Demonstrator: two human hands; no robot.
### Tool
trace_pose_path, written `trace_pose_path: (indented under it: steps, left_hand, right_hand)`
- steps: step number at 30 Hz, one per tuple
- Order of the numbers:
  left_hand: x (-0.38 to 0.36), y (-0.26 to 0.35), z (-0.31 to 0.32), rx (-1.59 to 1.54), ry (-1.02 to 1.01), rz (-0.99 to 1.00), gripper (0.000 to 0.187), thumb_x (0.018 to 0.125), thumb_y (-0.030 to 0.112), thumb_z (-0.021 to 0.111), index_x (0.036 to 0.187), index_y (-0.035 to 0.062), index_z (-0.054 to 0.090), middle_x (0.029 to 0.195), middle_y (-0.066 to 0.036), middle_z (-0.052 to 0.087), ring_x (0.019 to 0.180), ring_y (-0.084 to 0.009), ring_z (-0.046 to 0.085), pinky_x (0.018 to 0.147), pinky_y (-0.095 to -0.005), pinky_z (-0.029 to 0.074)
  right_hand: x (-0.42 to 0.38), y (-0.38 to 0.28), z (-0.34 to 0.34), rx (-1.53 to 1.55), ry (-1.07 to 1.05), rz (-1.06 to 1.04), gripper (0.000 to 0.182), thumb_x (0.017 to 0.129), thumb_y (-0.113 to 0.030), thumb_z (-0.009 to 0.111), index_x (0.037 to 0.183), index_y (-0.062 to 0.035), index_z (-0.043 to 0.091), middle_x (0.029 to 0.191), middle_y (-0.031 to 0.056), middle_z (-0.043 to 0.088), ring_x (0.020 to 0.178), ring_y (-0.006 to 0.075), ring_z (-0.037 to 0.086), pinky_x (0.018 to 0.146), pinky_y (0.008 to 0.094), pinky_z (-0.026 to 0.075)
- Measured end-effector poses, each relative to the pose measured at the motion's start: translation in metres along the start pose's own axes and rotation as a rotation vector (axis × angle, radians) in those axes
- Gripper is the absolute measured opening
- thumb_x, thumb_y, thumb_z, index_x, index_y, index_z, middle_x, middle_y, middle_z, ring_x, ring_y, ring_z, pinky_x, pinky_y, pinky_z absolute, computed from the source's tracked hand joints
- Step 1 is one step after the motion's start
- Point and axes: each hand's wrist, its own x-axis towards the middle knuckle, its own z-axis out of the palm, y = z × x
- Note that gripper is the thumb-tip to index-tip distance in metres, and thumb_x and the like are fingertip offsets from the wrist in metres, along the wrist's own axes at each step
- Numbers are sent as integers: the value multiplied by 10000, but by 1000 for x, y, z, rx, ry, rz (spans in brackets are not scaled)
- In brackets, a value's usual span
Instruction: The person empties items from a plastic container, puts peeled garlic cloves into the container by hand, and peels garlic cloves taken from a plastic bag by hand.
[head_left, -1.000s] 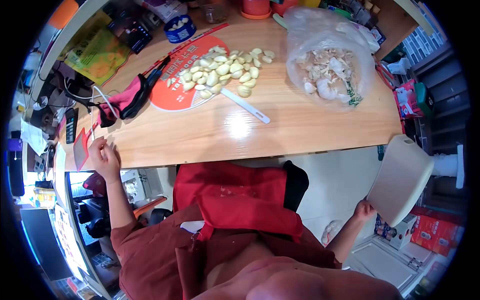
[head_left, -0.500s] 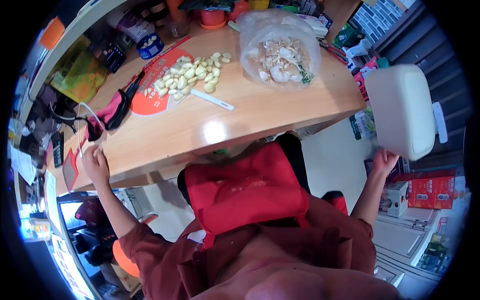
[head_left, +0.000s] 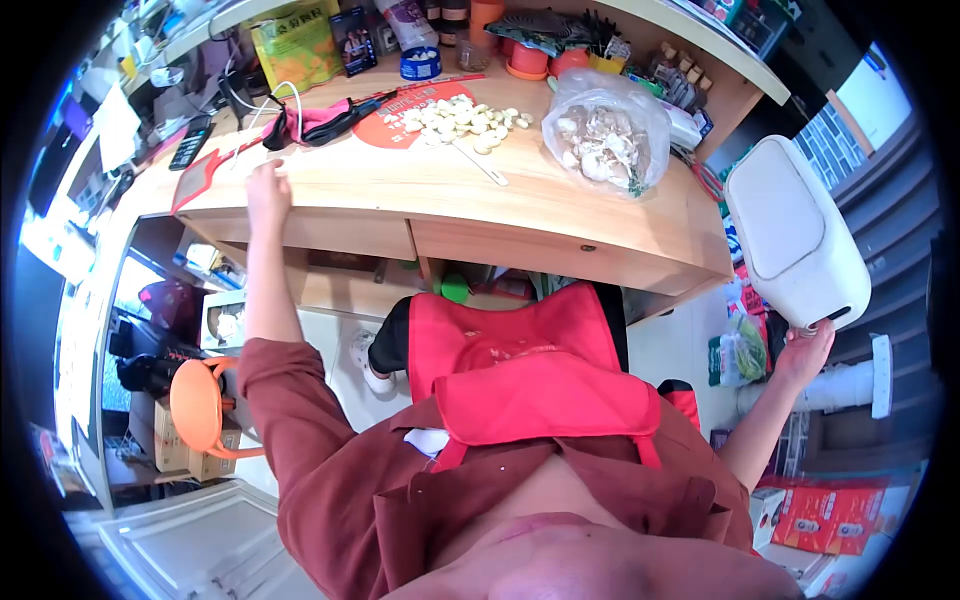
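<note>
My left hand (head_left: 268, 198) rests at the desk's front edge, fingers curled in, with nothing visible in them. Near it lie a red-edged flat piece (head_left: 197, 180) and a pink and black pouch (head_left: 312, 124). Off the desk's right end, my right hand (head_left: 808, 352) has its fingers closed on the lower end of a white rounded plastic bin (head_left: 845, 262). Peeled garlic cloves (head_left: 468, 122) are heaped on a round orange-red mat (head_left: 384, 128). Beside them is a white-handled knife (head_left: 480, 163). A clear plastic bag (head_left: 655, 135) holds garlic bulbs and skins (head_left: 605, 150).
The wooden desk (head_left: 400, 192) curves across the front, drawers below. A blue tin (head_left: 420, 64), an orange-red pot (head_left: 527, 62) and a yellow packet (head_left: 296, 45) stand along its back. An orange stool (head_left: 196, 405) is at left. Red boxes (head_left: 828, 515) stand low on the right.
The view has shifted, showing more of the desk front and shelf. The bin appears more tilted, with my right hand still at its lower end. My left hand stays by the desk edge.
</note>
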Motion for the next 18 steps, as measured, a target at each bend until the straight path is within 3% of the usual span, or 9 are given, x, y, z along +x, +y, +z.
trace_pose_path:
  steps: [4,12,16,17,18]
  left_hand:
    - [-16,63,5,-103,103,5,281,722,49,598,1000,87,580,957,-161,583,953,-347,530,865,-429,417]
    - [-22,157,9,-303,-83,-75,258,708,71,597,966,63,612,943,-170,584,892,-321,565,817,-397,462]
    - [-16,175,13,-320,-150,-146,281,715,97,601,992,52,613,928,-171,582,864,-302,582,805,-379,471]
    - [-13,179,15,-322,-167,-170,285,716,103,602,996,49,612,925,-172,581,866,-303,582,804,-379,471]
    - [-10,185,15,-325,-184,-194,289,717,109,603,999,46,611,922,-174,580,868,-303,582,804,-378,470]
  right_hand:
    - [13,4,1,14,-126,-51,230,931,-244,522,1034,-42,484,896,41,548,687,130,540,482,243,423]
    - [9,14,18,-408,-242,-193,199,937,-178,504,1023,2,509,777,49,591,556,102,535,523,205,450]
    - [17,20,2,-680,-440,-408,155,899,-146,565,929,6,569,819,40,615,619,84,563,577,202,465]
    - [15,22,-1,-680,-400,-266,154,864,-142,616,901,4,586,825,60,624,655,113,581,598,225,469]
    - [13,20,-2,-775,-456,-361,158,851,-137,626,910,3,585,816,73,622,665,139,586,606,240,469]
